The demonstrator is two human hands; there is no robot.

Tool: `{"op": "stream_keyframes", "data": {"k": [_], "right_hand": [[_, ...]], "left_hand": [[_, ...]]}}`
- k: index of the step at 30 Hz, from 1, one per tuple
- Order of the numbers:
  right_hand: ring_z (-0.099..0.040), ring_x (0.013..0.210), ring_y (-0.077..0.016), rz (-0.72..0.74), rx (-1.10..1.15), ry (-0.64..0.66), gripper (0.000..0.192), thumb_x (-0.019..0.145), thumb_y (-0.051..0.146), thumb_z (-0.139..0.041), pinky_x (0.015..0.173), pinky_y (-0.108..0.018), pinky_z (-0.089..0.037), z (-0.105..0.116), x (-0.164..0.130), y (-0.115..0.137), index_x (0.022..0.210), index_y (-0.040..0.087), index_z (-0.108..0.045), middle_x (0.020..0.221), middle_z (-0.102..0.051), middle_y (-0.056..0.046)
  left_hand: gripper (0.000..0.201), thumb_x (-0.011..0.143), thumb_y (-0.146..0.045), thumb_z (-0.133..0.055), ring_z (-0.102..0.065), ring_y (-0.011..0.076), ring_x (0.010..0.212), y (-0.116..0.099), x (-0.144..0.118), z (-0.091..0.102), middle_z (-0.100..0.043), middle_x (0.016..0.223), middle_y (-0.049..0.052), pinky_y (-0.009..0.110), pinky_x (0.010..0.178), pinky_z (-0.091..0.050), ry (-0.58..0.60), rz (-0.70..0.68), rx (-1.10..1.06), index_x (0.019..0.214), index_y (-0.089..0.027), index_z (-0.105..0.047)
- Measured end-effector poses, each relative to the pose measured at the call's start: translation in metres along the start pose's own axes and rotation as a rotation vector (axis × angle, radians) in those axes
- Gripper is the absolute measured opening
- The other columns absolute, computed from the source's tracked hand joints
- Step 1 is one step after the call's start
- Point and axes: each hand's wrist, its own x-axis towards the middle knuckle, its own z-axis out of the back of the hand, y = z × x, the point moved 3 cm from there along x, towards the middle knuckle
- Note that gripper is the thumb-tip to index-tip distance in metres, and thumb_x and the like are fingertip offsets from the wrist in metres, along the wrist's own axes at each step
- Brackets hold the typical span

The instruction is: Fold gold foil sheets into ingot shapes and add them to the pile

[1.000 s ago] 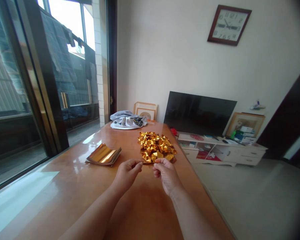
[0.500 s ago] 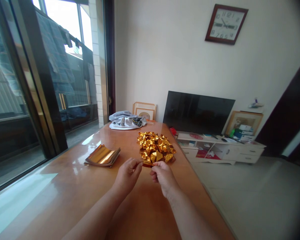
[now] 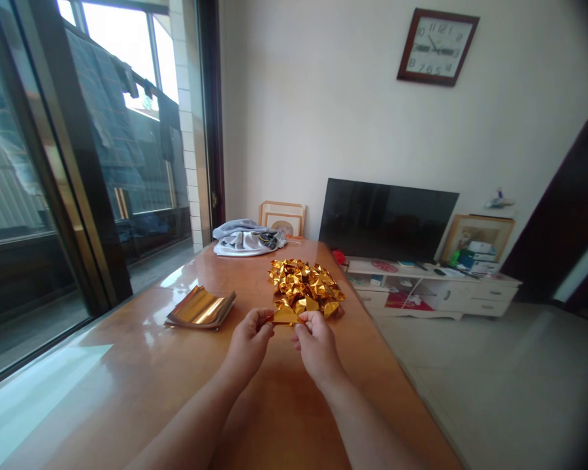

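No box or tray is in view — the gold things lie bare on the wooden table [image 3: 127,385]. A heap of folded gold pieces [image 3: 306,287] sits near the table's right edge, and a stack of flat gold foil sheets [image 3: 200,308] lies well to its left. At the far end rests a bundle of grey cloth [image 3: 247,237].

Both forearms reach forward from the near edge, hands raised just above the tabletop and close together. The left hand [image 3: 247,341] and right hand [image 3: 316,343] pinch one small folded gold piece [image 3: 285,316] between them — thumb and fingertips closed on its left and right ends. It hangs just in front of the heap; whether it touches the heap is hard to tell from here.
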Motion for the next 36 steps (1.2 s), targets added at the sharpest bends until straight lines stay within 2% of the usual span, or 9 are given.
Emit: {"op": "stream_keyframes", "data": {"k": [4,7,9,17,26,32,36], "right_hand": [[-0.059,0.061,-0.0166,0.04,-0.032,0.027,0.032,0.087,0.034,-0.057,0.055,-0.027,-0.047,-0.0011,0.0008,-0.0019,0.114,0.019,-0.06,0.075,-0.066,-0.001],[-0.056,0.057,-0.0158,0.013,-0.054,0.087,0.047,0.087,0.032,-0.055,0.055,-0.027,-0.046,-0.0015,0.0012,-0.0023,0.132,0.018,-0.057,0.07,-0.064,0.001],[-0.055,0.056,-0.0153,-0.001,-0.075,0.134,0.051,0.088,0.031,-0.054,0.054,-0.026,-0.044,-0.0017,0.0011,-0.0022,0.136,0.017,-0.058,0.067,-0.062,0.002],[-0.055,0.057,-0.0158,-0.003,-0.123,0.155,0.049,0.087,0.031,-0.054,0.054,-0.026,-0.044,-0.0008,0.001,-0.001,0.133,0.019,-0.066,0.065,-0.063,0.001],[-0.054,0.055,-0.0157,0.003,-0.146,0.15,0.046,0.087,0.032,-0.055,0.053,-0.026,-0.044,0.0006,0.001,-0.0014,0.13,0.021,-0.068,0.062,-0.061,0.002],[-0.054,0.056,-0.0157,0.02,-0.124,0.142,0.044,0.087,0.033,-0.056,0.052,-0.025,-0.043,-0.0007,0.0001,0.0004,0.126,0.019,-0.068,0.063,-0.061,0.002],[-0.053,0.054,-0.0157,0.004,-0.132,0.122,0.037,0.085,0.032,-0.056,0.051,-0.025,-0.041,-0.0008,0.0005,-0.0005,0.117,0.019,-0.071,0.061,-0.061,0.002]], "left_hand": [[0.047,0.078,-0.026,-0.064,-0.061,0.0174,0.082,0.0001,-0.0012,0.001,-0.073,0.108,0.009,0.031,0.078,-0.05,0.017,0.131,-0.063,0.123,-0.012,-0.066],[0.052,0.075,-0.025,-0.064,-0.06,0.0164,0.08,-0.0028,-0.0018,0.0028,-0.074,0.11,0.009,0.03,0.079,-0.048,0.028,0.165,-0.058,0.125,-0.012,-0.069],[0.052,0.074,-0.025,-0.064,-0.06,0.017,0.081,-0.005,-0.002,0.0031,-0.075,0.108,0.009,0.031,0.081,-0.047,0.041,0.167,-0.039,0.124,-0.012,-0.07],[0.047,0.075,-0.02,-0.062,-0.066,0.026,0.112,-0.0033,0.0005,0.0028,-0.074,0.122,0.01,0.038,0.1,-0.048,0.068,0.091,0.031,0.119,-0.014,-0.073],[0.042,0.074,-0.019,-0.062,-0.07,0.0269,0.105,-0.0063,0.0005,0.0035,-0.078,0.112,0.009,0.04,0.098,-0.053,0.066,0.008,0.057,0.114,-0.015,-0.077],[0.041,0.075,-0.018,-0.063,-0.071,0.0269,0.105,-0.0033,0.0006,0.0022,-0.078,0.111,0.009,0.04,0.097,-0.053,0.051,0.013,0.065,0.114,-0.015,-0.077],[0.041,0.075,-0.015,-0.061,-0.071,0.0258,0.104,0.0009,0.0006,0.002,-0.078,0.11,0.008,0.039,0.098,-0.053,0.018,0.027,0.1,0.113,-0.016,-0.077]]}}
